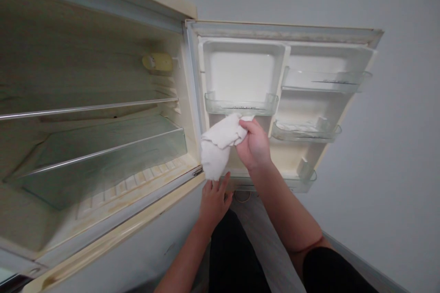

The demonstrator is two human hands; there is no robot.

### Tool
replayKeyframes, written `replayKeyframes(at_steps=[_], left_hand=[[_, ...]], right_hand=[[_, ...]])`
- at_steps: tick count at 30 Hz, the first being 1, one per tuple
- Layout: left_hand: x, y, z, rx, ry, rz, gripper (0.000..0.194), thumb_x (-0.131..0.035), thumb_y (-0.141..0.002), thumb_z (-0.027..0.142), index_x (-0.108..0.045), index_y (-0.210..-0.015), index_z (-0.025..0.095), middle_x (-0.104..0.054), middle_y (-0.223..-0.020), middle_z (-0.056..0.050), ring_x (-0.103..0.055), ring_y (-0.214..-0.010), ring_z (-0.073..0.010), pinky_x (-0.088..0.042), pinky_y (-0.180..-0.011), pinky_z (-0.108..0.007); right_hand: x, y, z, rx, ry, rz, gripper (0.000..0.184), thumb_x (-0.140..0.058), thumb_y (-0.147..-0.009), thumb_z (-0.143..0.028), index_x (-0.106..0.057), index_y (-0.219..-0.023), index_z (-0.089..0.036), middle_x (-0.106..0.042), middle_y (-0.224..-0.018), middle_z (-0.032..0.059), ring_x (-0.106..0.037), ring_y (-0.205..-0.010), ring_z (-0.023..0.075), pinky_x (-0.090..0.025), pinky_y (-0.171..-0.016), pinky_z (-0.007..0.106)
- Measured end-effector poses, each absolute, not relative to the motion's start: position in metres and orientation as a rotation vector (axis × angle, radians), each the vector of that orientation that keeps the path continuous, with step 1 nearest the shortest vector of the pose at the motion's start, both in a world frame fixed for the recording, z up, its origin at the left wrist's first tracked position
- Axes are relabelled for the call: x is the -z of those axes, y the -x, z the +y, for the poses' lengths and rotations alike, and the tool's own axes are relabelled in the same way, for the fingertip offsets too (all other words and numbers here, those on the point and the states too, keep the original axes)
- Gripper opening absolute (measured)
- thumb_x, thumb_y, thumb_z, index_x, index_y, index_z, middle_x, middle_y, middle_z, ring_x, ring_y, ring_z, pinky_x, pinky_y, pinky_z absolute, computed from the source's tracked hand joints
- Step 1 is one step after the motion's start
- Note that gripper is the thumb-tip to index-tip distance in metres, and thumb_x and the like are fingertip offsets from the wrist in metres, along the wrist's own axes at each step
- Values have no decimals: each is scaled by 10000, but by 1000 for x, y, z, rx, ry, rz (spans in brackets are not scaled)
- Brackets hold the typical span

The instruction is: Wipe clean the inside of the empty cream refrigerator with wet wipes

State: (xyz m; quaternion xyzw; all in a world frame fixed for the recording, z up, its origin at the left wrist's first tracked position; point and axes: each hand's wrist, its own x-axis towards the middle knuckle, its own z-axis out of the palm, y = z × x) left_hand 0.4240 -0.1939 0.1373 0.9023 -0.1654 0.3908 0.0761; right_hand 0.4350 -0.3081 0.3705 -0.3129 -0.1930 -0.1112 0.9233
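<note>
A white cloth (220, 139) hangs bunched from my right hand (255, 145), pinched between thumb and fingers. It is in front of the open fridge door (264, 135), just under the upper left door shelf (240, 106). Below it, my left hand (216, 201) is open with fingers apart, its fingertips close to the cloth's lower edge. Whether those fingertips touch the cloth, I cannot tell. The bottom door shelf (275, 183) runs behind both hands.
The open fridge compartment (192, 142) is on the left, with a glass shelf (89, 109) and a clear drawer (113, 158). A yellowish lamp cover (160, 62) sits on its inner wall. Two more door shelves (305, 132) are at right, near a plain wall (395, 146).
</note>
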Motion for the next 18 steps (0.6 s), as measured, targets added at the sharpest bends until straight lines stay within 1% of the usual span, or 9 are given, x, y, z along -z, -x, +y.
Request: replayKeyframes(at_steps=[3,7,10,13,18], left_hand=[[-139,-423,-194,-1197,-2672,-496,668,-669,-891,310,-467,-1519,209,-499,-1538,-164,-405,-1460,-426,-506,-1065,-546],[-140,-422,-194,-1199,-2649,-526,658,-643,-902,295,-454,-1527,210,-486,-1549,-165,-317,-1520,-421,-490,-1095,-554],[-140,-423,-194,-1208,-2640,-522,643,-648,-898,276,-471,-1511,196,-492,-1541,-169,-323,-1516,-426,-488,-1101,-558],[-140,-424,-196,-1217,-2633,-507,628,-658,-894,267,-490,-1494,183,-498,-1532,-172,-350,-1496,-436,-489,-1100,-567],[-140,-425,-195,-1224,-2636,-502,620,-659,-895,270,-497,-1487,184,-497,-1531,-171,-356,-1493,-437,-489,-1103,-564]], right_hand=[[-377,-451,-301,227,604,-322,228,-510,-742,0,-438,-789,-210,-598,-714,-61,-613,-701,97,-561,-855,264],[-372,-451,-295,260,598,-304,245,-512,-727,-4,-472,-844,-215,-615,-746,-65,-621,-744,106,-554,-866,264],[-370,-448,-289,229,610,-337,257,-524,-729,-24,-481,-884,-225,-630,-775,-67,-643,-787,123,-563,-909,308],[-372,-451,-282,100,628,-364,277,-531,-717,-17,-483,-900,-219,-645,-775,-63,-668,-813,141,-568,-946,362],[-374,-462,-277,-22,649,-381,280,-550,-700,9,-501,-887,-194,-658,-754,-55,-689,-803,144,-565,-980,416]])
